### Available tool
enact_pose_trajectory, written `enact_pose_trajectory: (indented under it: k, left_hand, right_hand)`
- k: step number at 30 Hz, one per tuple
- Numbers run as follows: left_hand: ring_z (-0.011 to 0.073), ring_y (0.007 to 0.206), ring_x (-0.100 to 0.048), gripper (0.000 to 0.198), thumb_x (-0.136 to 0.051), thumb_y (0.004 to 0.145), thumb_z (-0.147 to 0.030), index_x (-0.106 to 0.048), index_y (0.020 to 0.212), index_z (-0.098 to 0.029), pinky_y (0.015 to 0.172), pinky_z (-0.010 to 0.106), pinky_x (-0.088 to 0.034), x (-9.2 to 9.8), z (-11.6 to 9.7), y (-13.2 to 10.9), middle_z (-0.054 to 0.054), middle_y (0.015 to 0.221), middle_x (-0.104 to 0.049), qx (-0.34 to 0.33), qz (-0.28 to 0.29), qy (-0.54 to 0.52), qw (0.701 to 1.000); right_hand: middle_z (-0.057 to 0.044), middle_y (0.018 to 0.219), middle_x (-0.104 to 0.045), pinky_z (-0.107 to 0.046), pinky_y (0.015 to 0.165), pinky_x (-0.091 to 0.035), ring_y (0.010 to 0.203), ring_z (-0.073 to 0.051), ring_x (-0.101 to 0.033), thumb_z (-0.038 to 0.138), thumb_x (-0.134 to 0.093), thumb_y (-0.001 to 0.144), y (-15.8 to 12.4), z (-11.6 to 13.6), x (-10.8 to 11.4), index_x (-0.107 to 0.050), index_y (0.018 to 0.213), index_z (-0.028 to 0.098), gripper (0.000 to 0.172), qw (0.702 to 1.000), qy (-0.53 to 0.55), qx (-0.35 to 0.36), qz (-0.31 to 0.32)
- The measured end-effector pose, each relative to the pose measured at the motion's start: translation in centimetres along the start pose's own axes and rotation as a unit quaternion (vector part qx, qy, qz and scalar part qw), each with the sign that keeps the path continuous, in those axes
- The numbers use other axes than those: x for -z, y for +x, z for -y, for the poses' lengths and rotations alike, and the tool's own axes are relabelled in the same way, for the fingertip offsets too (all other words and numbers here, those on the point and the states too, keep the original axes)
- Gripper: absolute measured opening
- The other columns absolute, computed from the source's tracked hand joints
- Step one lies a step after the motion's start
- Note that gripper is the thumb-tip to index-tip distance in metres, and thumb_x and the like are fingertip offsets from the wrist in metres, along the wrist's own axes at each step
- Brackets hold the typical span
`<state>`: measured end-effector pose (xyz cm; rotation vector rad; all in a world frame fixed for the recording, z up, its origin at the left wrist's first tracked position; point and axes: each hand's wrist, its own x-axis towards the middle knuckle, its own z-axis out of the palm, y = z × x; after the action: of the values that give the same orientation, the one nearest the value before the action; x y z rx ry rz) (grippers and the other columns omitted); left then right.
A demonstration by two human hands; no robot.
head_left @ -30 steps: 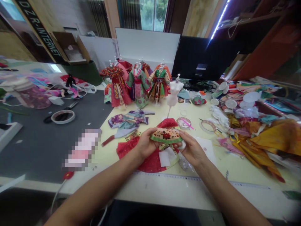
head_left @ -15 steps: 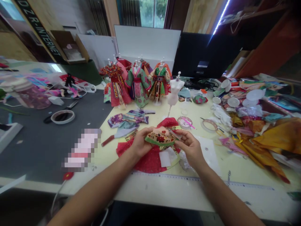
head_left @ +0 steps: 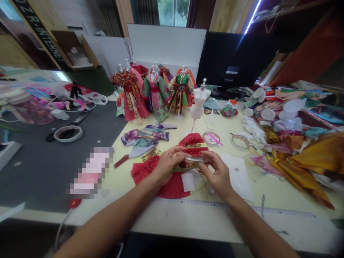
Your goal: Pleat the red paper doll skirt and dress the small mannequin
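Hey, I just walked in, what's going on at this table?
Someone is working with bare hands at a cluttered table. The left hand and right hand hold a small piece of cloth between their fingertips, above a red garment spread out there. A white slip lies on the garment. Farther back stands a bare white mannequin, beside several small dressed figures in colorful robes.
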<state>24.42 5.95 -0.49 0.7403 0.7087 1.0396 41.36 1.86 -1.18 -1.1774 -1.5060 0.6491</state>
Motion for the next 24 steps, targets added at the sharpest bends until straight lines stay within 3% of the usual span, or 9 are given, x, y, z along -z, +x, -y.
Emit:
enact_pose_trajectory:
  k: [5, 9, 15, 24]
  left_hand:
    - [0.0121, 0.066, -0.063, 0.034, -0.073, 0.062, -0.018, -0.06, 0.093, -0.014, 0.066, 0.023, -0.047, 0.33, 0.1, 0.43, 0.003, 0.078, -0.069, -0.028, -0.043, 0.01, 0.999]
    - [0.0126, 0.067, -0.063, 0.035, -0.073, 0.062, -0.018, -0.059, 0.094, -0.014, 0.067, 0.024, -0.047, 0.13, 0.04, 0.26, 0.003, 0.079, -0.07, -0.03, -0.047, 0.011, 0.998]
    - [0.0126, 0.066, -0.063, 0.032, -0.072, 0.063, -0.019, -0.059, 0.092, -0.015, 0.065, 0.024, -0.047, -0.25, 0.14, -0.16, 0.003, 0.075, -0.07, -0.043, -0.028, 0.027, 0.998]
    - [0.0124, 0.068, -0.062, 0.032, -0.072, 0.061, -0.019, -0.06, 0.091, -0.016, 0.067, 0.023, -0.047, -0.01, 0.23, 0.38, 0.001, 0.074, -0.069, -0.046, -0.084, 0.01, 0.995]
  right_hand:
    - [-0.007, 0.108, -0.054, -0.038, 0.092, -0.041, 0.102, -0.021, -0.052, 0.018, -0.058, 0.078, 0.19, 0.58, 0.08, -0.053, 0.109, 0.023, 0.031, 0.999, -0.006, 0.053, -0.004]
    - [-0.007, 0.109, -0.055, -0.039, 0.096, -0.037, 0.108, -0.023, -0.049, 0.021, -0.059, 0.077, 0.3, 0.63, -0.2, -0.055, 0.108, 0.023, 0.031, 0.997, -0.04, 0.073, 0.005]
    - [-0.003, 0.088, -0.06, -0.033, 0.081, -0.044, 0.086, -0.018, -0.056, 0.025, -0.059, 0.079, 0.47, 0.3, -0.65, -0.061, 0.079, 0.023, 0.004, 1.0, -0.011, 0.008, -0.023]
    - [0.0, 0.076, -0.065, -0.028, 0.067, -0.048, 0.071, -0.014, -0.059, 0.031, -0.062, 0.077, 0.65, 0.28, -0.11, -0.062, 0.081, 0.021, 0.01, 0.974, 0.128, -0.144, -0.115]
